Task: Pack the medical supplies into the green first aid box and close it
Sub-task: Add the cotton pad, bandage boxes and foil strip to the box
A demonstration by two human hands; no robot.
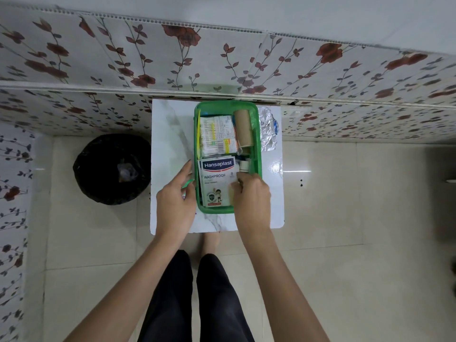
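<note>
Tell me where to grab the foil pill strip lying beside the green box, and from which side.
Take the foil strip by its outer long edge, coming from the right. It lies flat on the white table with its inner edge against the green box wall, so only the outer edge is free. Pinching thumb under, finger over should probably lift it. The right hand, now in the box, is nearer.

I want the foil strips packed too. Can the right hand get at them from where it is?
Probably yes. The foil strips lie on the table beside the green box's far right wall, uncovered, and the right hand at the box's near right corner has an open path forward.
</note>
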